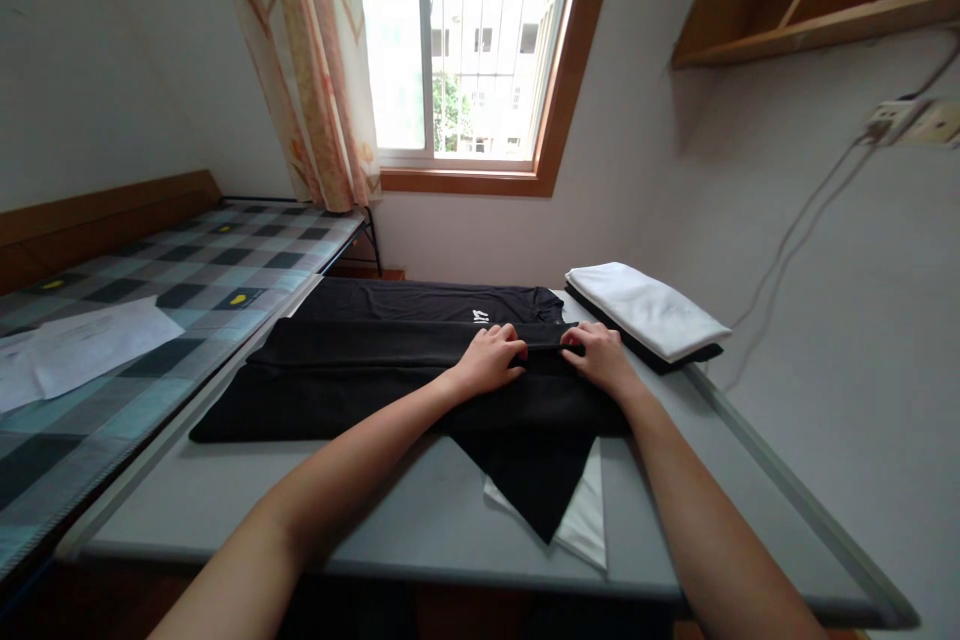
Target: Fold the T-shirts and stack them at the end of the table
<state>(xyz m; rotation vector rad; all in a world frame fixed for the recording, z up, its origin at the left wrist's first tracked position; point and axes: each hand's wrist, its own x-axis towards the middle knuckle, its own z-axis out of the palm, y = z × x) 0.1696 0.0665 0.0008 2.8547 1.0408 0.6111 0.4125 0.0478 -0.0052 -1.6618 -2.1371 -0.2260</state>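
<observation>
A black T-shirt (390, 345) lies spread sideways over the table, with part of it folded over in a long strip. White lettering shows on its far part. My left hand (491, 358) is closed on the folded edge near the middle, its fingertips curled into the cloth. Close by on the right, my right hand (598, 357) pinches the same edge near the shirt's right end. A pointed black flap, apparently a sleeve, hangs toward me over a white sheet of cloth or paper (589, 515), mostly covered by it.
Folded white cloth (645, 308) lies on folded black cloth (664, 361) at the table's back right. The grey table (375, 510) stands against the right wall. To the left is a bed with a checked mattress (135, 290) and papers (105, 345). Wall shelves (825, 20) hang upper right.
</observation>
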